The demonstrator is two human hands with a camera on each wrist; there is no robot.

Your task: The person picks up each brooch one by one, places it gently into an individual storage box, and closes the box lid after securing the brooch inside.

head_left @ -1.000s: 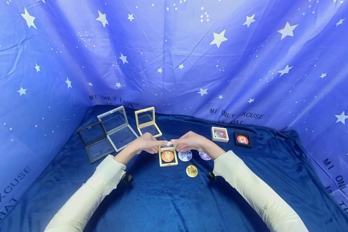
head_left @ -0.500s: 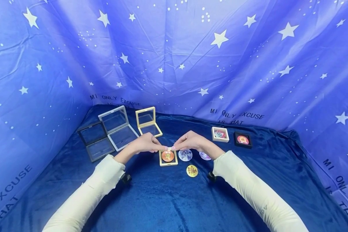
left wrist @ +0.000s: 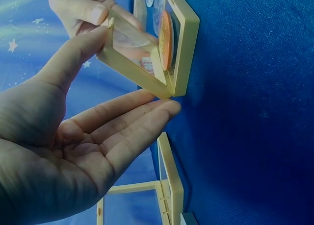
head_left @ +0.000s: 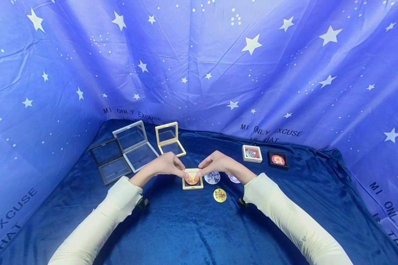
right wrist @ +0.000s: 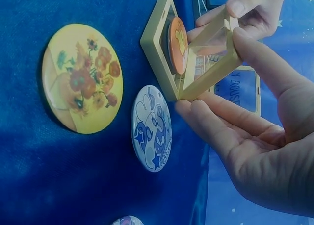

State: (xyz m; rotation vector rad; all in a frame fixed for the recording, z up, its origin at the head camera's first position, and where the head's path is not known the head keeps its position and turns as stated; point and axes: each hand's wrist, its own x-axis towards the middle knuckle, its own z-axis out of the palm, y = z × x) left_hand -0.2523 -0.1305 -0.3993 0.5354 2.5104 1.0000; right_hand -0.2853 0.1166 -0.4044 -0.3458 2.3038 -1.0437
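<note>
A small cream display case (head_left: 193,188) stands on the blue cloth with its lid partly folded over its base. An orange button badge (right wrist: 178,45) sits in the base. My left hand (head_left: 167,163) holds the case's left side, thumb on the lid's free edge and fingertips at the hinge side, as the left wrist view shows. On the other side my right hand (head_left: 215,162) grips it the same way. Close by lie a blue-and-white badge (right wrist: 151,128), a yellow sunflower badge (right wrist: 82,79) and a purple badge (head_left: 234,178), partly covered by the right wrist.
Three opened cases stand at the back left: one black (head_left: 110,162), one grey (head_left: 115,137) and one cream (head_left: 167,142). At the back right are a white case (head_left: 252,154) and a black case (head_left: 278,160), each with a badge inside. A star-patterned curtain (head_left: 199,55) rises behind.
Both hands have tipped the lid of the cream case forward, so it now overlaps the orange badge. The thumbs have come down and nearer to me. The loose badges stay where they were.
</note>
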